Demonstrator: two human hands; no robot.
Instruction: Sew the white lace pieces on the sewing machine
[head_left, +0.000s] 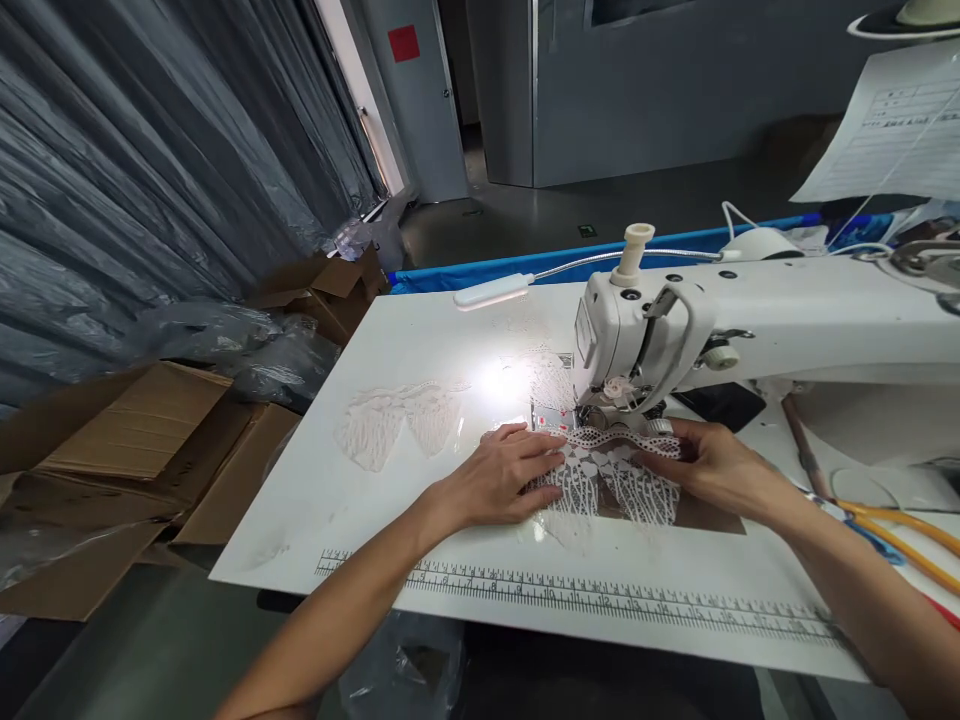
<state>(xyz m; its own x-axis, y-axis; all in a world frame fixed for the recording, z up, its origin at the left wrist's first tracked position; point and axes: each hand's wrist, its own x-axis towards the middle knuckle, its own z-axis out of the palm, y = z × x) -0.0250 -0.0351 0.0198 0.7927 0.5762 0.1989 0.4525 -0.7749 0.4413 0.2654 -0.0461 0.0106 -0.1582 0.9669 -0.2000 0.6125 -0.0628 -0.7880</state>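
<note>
A piece of white lace (637,490) with a scalloped, holed top band lies in front of the presser foot of a white sewing machine (780,310). My left hand (504,478) rests flat on the left part of the lace, fingers stretched towards the needle area. At the other end, my right hand (712,468) pinches the band between thumb and fingers. Part of the lace's left side is hidden under my left hand. Another pale lace piece (397,425) lies flat on the table to the left, apart from both hands.
A printed ruler (562,592) runs along the front of the white table (300,530). Orange-handled scissors (900,518) lie at the right. Behind sits a lamp (491,291) on a bendable neck. Open cardboard boxes (135,420) and plastic bags stand at the left.
</note>
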